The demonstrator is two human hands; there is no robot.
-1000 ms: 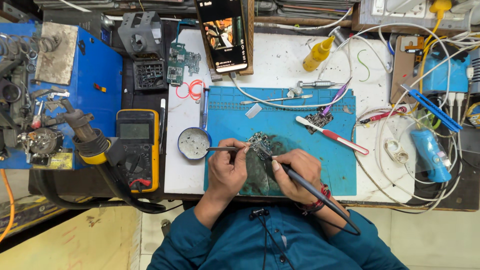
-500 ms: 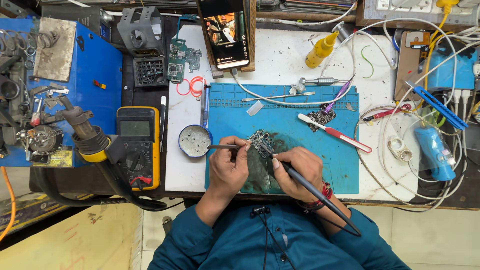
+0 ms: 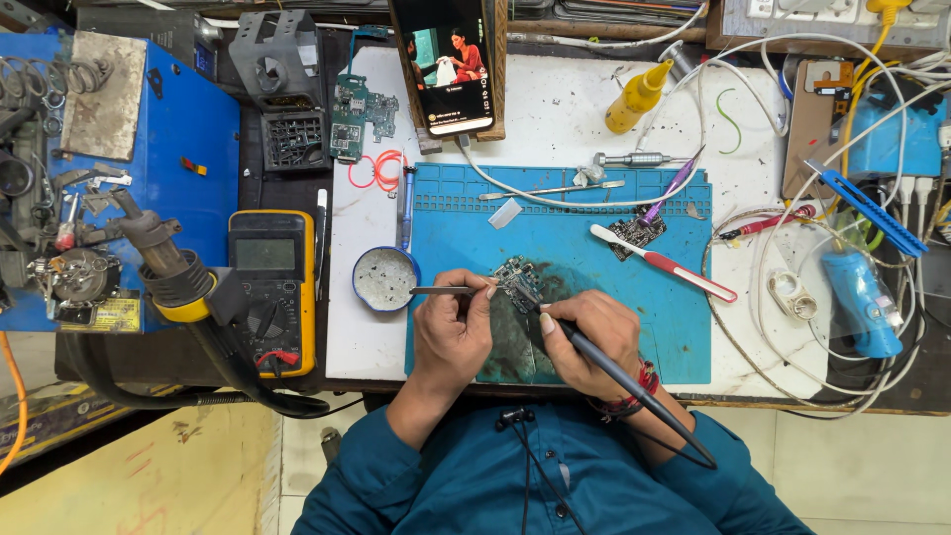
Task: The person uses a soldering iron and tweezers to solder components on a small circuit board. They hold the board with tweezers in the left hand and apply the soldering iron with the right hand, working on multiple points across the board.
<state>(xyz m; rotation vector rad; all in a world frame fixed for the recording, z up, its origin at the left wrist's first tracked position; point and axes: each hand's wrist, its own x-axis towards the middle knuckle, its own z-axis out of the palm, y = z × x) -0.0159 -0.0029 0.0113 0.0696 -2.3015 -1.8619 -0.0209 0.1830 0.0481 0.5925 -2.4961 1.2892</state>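
While both hands were closed on tools, work on the small circuit board [image 3: 515, 272] looked mid-course. Right hand [image 3: 584, 332] gripped a soldering iron [image 3: 614, 367] like a pen, tip at the board; left hand [image 3: 451, 327] pinched tweezers [image 3: 441, 290] pointing to the same spot. The board lay on the blue mat [image 3: 594, 258] on the table [image 3: 555, 119]. Just left sat a round tin [image 3: 384, 279]. Further off, a toothbrush [image 3: 659, 261], a second board [image 3: 634, 231] and a phone [image 3: 448, 64] lay untouched. Whether any joint was finished: cannot tell.
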